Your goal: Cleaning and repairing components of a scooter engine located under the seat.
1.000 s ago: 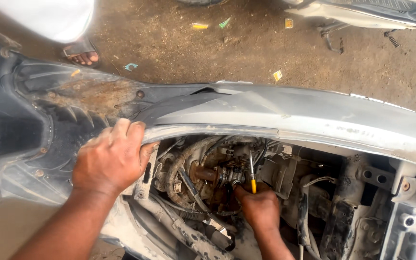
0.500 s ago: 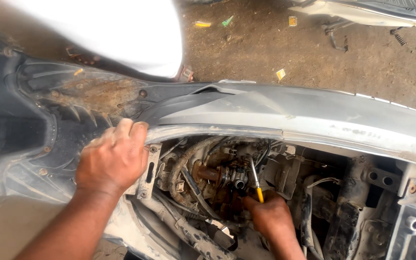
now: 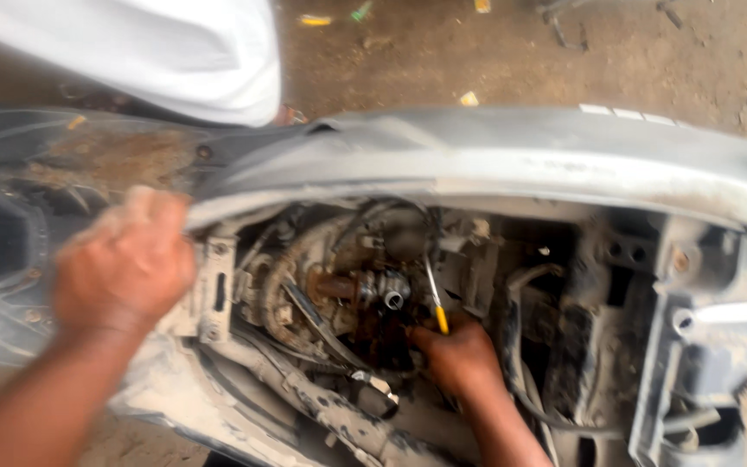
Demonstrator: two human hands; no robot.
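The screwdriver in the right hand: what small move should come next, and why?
Probably steady the screwdriver and seat its tip more firmly before turning. Its shaft runs up into the wiring beside the rusty carburetor, and the tip is hidden there. The right hand grips only the yellow handle end, while the left hand rests on the grey body panel, not near the tool.

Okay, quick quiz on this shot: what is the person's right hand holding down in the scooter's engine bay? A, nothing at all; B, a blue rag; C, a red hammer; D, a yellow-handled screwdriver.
D: the right hand grips a screwdriver with a yellow handle, its metal shaft pointing up into the engine parts, while the left hand rests on the grey body panel.
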